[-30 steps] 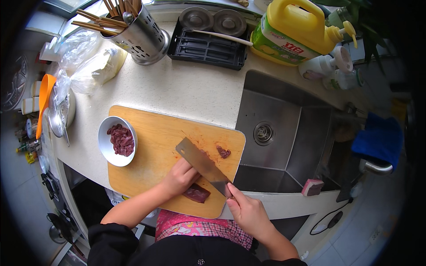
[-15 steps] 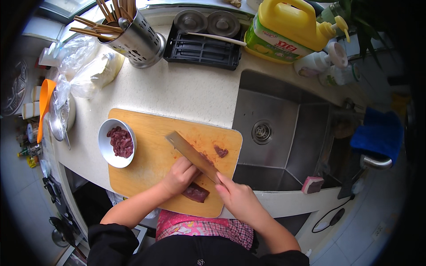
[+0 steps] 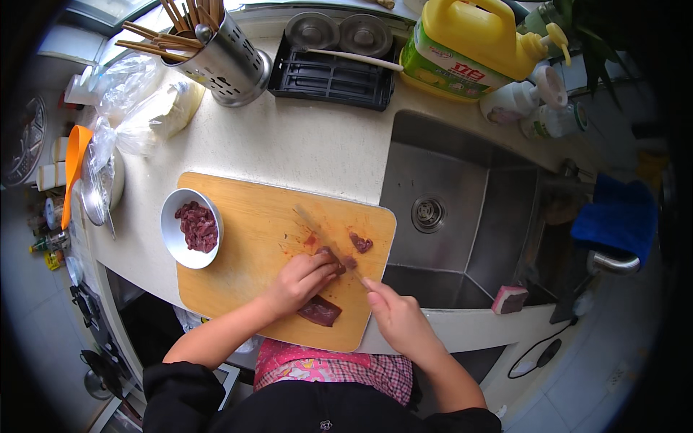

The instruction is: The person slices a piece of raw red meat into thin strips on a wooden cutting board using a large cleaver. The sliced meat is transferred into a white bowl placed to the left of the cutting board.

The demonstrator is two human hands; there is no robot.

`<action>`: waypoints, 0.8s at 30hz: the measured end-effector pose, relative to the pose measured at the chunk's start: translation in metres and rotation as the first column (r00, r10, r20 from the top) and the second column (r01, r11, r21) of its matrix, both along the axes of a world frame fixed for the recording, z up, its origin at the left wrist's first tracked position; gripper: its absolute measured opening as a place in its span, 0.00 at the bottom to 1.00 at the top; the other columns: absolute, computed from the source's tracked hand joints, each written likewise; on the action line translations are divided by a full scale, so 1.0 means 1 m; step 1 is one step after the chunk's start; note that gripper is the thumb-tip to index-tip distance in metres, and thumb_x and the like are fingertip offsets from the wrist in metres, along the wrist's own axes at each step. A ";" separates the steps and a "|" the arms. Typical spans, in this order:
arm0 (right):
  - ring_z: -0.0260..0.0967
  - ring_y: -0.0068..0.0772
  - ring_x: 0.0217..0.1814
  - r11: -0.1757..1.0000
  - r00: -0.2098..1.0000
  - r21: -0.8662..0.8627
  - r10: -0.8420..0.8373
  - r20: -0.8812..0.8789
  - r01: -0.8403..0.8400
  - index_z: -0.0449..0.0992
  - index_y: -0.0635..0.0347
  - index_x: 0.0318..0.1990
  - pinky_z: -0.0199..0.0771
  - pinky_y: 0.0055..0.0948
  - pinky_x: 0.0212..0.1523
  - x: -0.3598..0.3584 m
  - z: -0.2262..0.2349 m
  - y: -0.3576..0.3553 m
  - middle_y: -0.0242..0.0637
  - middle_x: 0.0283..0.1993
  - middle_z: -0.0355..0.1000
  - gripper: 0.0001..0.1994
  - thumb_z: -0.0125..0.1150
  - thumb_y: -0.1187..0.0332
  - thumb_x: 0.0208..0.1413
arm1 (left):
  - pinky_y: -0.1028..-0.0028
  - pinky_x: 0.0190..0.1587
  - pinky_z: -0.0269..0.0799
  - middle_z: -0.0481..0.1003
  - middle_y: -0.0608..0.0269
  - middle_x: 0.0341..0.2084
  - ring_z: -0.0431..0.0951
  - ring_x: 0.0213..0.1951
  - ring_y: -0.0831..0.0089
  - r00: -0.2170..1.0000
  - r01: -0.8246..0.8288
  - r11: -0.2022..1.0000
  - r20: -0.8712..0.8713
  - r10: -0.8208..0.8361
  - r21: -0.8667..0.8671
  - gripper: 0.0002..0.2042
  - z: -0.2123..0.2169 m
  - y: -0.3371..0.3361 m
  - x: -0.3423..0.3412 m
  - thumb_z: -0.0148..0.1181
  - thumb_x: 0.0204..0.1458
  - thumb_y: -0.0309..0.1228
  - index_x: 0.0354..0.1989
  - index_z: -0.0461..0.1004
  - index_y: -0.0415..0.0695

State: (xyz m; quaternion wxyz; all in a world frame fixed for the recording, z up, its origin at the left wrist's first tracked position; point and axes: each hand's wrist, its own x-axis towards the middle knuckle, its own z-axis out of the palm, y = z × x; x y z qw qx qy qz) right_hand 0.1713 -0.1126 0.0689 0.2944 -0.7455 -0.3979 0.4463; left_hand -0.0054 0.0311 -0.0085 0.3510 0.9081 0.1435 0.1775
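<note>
On the wooden cutting board (image 3: 238,289), my left hand (image 3: 297,283) presses down on a piece of dark red raw meat (image 3: 330,257), its fingers closed over it. A cleaver (image 3: 321,231) stands nearly edge-on beside those fingertips, its blade at the meat. My right hand (image 3: 401,317) grips its handle, which is mostly hidden in the fist. Nearer me lies a longer strip of meat (image 3: 320,311), partly under my left wrist. A small scrap of meat (image 3: 360,243) sits right of the blade. Cut slices (image 3: 197,226) fill part of a white bowl (image 3: 170,242) on the board's left side.
Right of the board is a steel sink (image 3: 447,180), with a pink and white sponge (image 3: 510,299) on its front edge. Behind stand a chopstick holder (image 3: 234,65), a black rack (image 3: 328,76) and a yellow jug (image 3: 465,43). Plastic bags (image 3: 148,115) and an orange spoon (image 3: 74,166) are at left.
The cleaver has turned from showing its flat side to nearly edge-on, its tip shifting right. My right hand moved slightly right, and my left fingers moved right onto the meat.
</note>
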 end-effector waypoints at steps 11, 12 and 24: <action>0.75 0.52 0.28 0.993 0.991 -0.012 0.122 0.054 -0.121 0.69 0.65 0.53 0.75 0.42 0.28 -0.003 0.025 -0.019 0.47 0.29 0.75 0.19 0.54 0.61 0.61 | 0.63 0.40 0.74 0.74 0.53 0.37 0.76 0.40 0.55 0.996 -0.072 0.997 -0.056 0.071 -0.010 0.12 0.009 -0.002 -0.005 0.63 0.41 0.20 0.37 0.76 0.37; 0.75 0.52 0.28 0.990 0.988 -0.036 0.141 0.067 -0.138 0.69 0.66 0.53 0.76 0.42 0.28 -0.004 0.026 -0.022 0.47 0.29 0.75 0.19 0.54 0.61 0.60 | 0.62 0.41 0.74 0.74 0.52 0.37 0.76 0.40 0.54 0.996 -0.073 0.997 -0.059 0.072 -0.017 0.12 0.008 -0.003 -0.006 0.63 0.41 0.20 0.37 0.76 0.36; 0.75 0.53 0.28 0.982 0.978 0.027 0.184 0.098 -0.187 0.71 0.65 0.51 0.75 0.46 0.28 -0.011 0.000 0.042 0.52 0.25 0.74 0.19 0.53 0.58 0.61 | 0.62 0.44 0.73 0.73 0.50 0.36 0.75 0.40 0.53 0.998 -0.044 0.999 -0.056 0.042 -0.025 0.13 0.007 -0.004 -0.002 0.62 0.41 0.21 0.38 0.75 0.35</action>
